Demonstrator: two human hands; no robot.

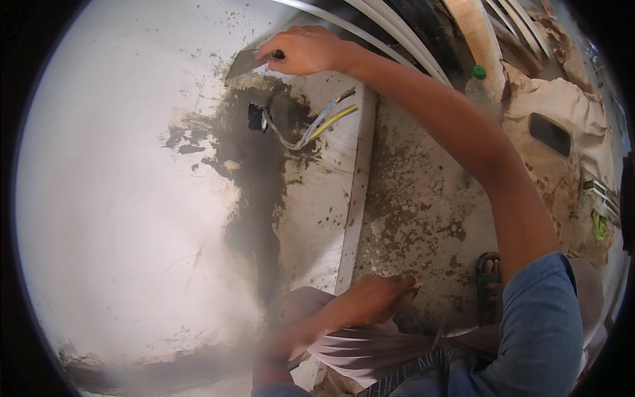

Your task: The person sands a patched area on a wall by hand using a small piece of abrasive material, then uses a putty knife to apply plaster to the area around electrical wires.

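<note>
My right hand (310, 49) reaches to the white wall (124, 173) and grips a flat metal scraper (242, 64), its blade lying against the wall. Just below the blade, a dark patch of damp mortar (258, 173) surrounds a black electrical box (256, 117) set in the wall. Grey-sheathed cable (292, 145) comes out of the box, with blue and yellow wire ends (335, 119) spread to the right. Low in the view, my left hand (377, 300) is closed near my knee around something with a tan end (418, 286); the rest is hidden.
Mortar splashes cover the floor (412, 213) beside the wall's base. White conduit pipes (397, 30) curve along the top. To the right are a plastic bottle with a green cap (478, 73), crumpled brown paper (555, 104) and a dark phone-like slab (550, 134). My sandalled foot (490, 278) stands below.
</note>
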